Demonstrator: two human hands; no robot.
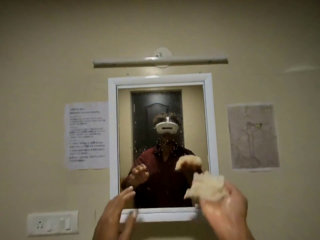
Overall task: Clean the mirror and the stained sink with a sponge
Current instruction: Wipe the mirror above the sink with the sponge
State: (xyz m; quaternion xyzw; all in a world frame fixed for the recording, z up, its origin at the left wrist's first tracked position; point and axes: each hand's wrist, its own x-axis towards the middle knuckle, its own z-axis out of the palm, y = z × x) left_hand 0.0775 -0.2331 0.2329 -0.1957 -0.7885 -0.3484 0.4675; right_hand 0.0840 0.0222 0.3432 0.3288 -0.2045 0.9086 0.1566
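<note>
A white-framed mirror hangs on the beige wall, its glass speckled with droplets and spots around the middle. It reflects a person in a dark red shirt wearing a white headset. My right hand grips a pale, ragged sponge raised in front of the mirror's lower right corner. My left hand is held up with fingers spread in front of the lower left corner of the frame, holding nothing. The sink is out of view.
A white tube light is mounted above the mirror. A printed paper sheet is stuck on the wall to the left, a sketch on paper to the right. A white switchboard sits at lower left.
</note>
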